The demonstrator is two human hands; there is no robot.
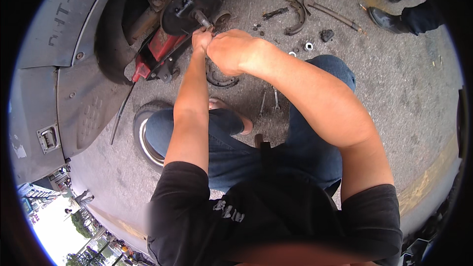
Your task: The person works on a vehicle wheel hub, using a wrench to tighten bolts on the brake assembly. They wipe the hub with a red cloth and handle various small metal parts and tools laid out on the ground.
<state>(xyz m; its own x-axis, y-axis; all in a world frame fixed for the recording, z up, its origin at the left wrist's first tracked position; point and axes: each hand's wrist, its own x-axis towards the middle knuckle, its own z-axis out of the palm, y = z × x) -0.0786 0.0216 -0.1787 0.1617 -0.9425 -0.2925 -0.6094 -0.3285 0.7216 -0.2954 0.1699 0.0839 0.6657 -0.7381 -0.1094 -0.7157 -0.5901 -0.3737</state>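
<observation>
Both my arms reach forward to the stub axle (201, 18) that sticks out of a dark round backing plate (185, 10) on the vehicle. My left hand (201, 40) is closed right at the axle's tip, its fingers bunched around something small that I cannot make out. Pressed close beside it on the right, my right hand (230, 51) is also closed, with its back toward me. Whatever the right hand grips is hidden by the fingers. A curved brake shoe (222, 83) lies on the ground just below my hands.
A red jack (162, 44) stands under the vehicle (81, 93). On the ground lie a hammer (335, 15), another brake shoe (298, 17), a socket (309, 46) and wrenches (276, 99). A wheel (143, 128) lies by my left leg. Another person's shoe (387, 21) is at the upper right.
</observation>
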